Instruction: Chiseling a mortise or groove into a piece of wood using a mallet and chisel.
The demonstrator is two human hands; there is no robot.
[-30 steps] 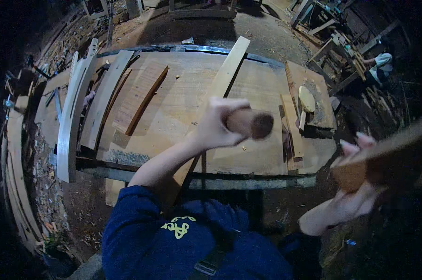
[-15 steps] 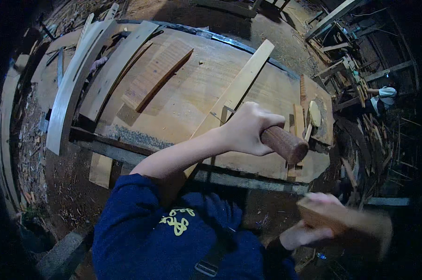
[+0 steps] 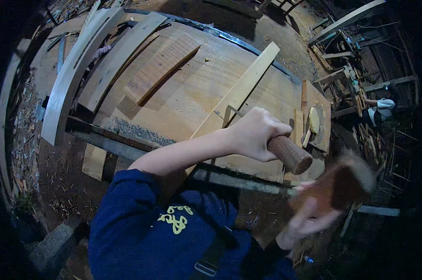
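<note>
My left hand [image 3: 260, 134] is closed around the thick brown wooden handle of a chisel [image 3: 291, 155], its butt end facing lower right. A narrow strip of metal runs from the fist to the long pale board [image 3: 246, 83] lying across the workbench, where its tip meets or nearly meets the wood. At the right, below the bench edge, my right hand [image 3: 309, 219] grips a reddish-brown wooden block [image 3: 344, 186]. The block is smeared by motion, and its far end lies near the chisel's butt with a gap between them.
On the workbench [image 3: 183, 100] lie a thick plank [image 3: 162, 70], a grey board [image 3: 122, 63] and a long curved pale beam [image 3: 75, 77] to the left. An oval yellowish piece [image 3: 314, 120] rests at the right end. Another person [image 3: 383, 107] is far right, among scrap timber.
My right hand has raised the wooden block up and leftward, closer to the chisel's butt. The left hand keeps its grip on the chisel; the whole view has shifted slightly.
</note>
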